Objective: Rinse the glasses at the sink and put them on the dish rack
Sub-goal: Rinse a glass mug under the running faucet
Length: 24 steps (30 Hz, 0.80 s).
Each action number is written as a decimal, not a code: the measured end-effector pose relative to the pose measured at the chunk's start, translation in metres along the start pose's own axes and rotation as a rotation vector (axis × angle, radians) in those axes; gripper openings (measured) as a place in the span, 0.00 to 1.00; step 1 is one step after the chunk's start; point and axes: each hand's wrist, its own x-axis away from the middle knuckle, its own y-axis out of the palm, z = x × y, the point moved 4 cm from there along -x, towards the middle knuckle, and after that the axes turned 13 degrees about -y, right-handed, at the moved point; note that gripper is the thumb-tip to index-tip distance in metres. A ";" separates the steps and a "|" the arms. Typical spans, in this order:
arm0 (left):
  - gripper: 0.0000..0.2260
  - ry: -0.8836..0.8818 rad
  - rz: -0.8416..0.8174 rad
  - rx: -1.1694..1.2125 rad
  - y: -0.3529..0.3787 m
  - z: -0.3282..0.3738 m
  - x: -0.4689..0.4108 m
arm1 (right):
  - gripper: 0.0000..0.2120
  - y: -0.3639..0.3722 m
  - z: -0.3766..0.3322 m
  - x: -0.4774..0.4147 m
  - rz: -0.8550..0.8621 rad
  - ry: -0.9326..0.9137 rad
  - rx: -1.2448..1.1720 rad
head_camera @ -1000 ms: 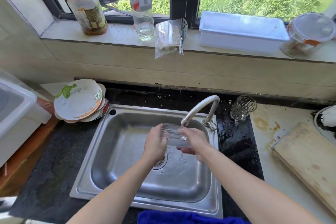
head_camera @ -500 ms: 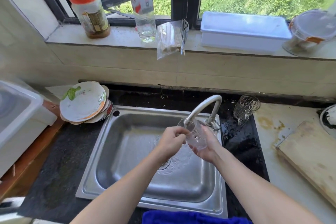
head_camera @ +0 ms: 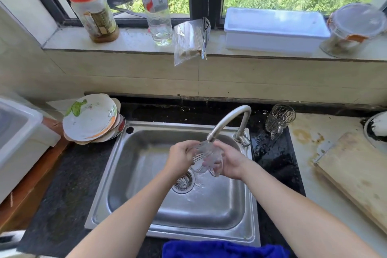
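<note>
Glass (head_camera: 204,158), clear, ribbed, in grip of left hand (head_camera: 180,158) and right hand (head_camera: 231,162)

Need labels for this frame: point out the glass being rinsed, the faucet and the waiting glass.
glass being rinsed (head_camera: 206,157), head view, clear side wall
faucet (head_camera: 223,124), head view, curved spout
waiting glass (head_camera: 279,121), head view, patterned side

Two glasses: one held glass (head_camera: 206,159) at centre, one standing glass (head_camera: 279,119) on the surface (head_camera: 62,184) at two o'clock. Two hands: left hand (head_camera: 181,158) and right hand (head_camera: 230,161). One sink (head_camera: 178,125), one tap (head_camera: 228,119). One stack of plates (head_camera: 90,119) at ten o'clock, number unclear. Five things on the windowsill (head_camera: 134,40) at twelve o'clock: one jar (head_camera: 92,12), one bottle (head_camera: 156,6), one plastic bag (head_camera: 188,42), one white box (head_camera: 274,29), one lidded tub (head_camera: 354,29). One cutting board (head_camera: 356,174) at three o'clock. One blue cloth (head_camera: 224,249) at six o'clock.
</note>
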 end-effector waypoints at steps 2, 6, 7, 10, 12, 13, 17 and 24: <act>0.10 -0.211 -0.053 0.143 0.007 -0.022 -0.004 | 0.12 0.001 -0.009 0.002 0.051 -0.165 0.149; 0.10 -0.746 -0.172 0.744 0.022 -0.046 0.002 | 0.29 0.000 -0.017 0.003 0.126 -0.457 0.435; 0.09 -0.821 -0.204 0.894 0.026 -0.046 0.003 | 0.32 0.001 -0.018 0.004 0.122 -0.525 0.548; 0.08 -0.889 -0.219 1.059 0.036 -0.042 -0.002 | 0.30 0.009 -0.015 0.010 0.102 -0.621 0.886; 0.12 -0.882 -0.238 1.038 0.047 -0.038 -0.007 | 0.31 0.014 -0.012 0.015 0.084 -0.636 0.963; 0.12 -0.872 -0.254 1.027 0.052 -0.036 -0.009 | 0.33 0.012 -0.011 0.015 0.075 -0.648 0.982; 0.05 -0.838 -0.355 1.009 0.068 -0.025 -0.012 | 0.35 -0.010 -0.012 0.023 0.022 -0.559 1.031; 0.04 -0.780 -0.299 0.875 0.086 -0.003 -0.013 | 0.12 -0.052 -0.012 0.042 -0.012 -0.505 1.233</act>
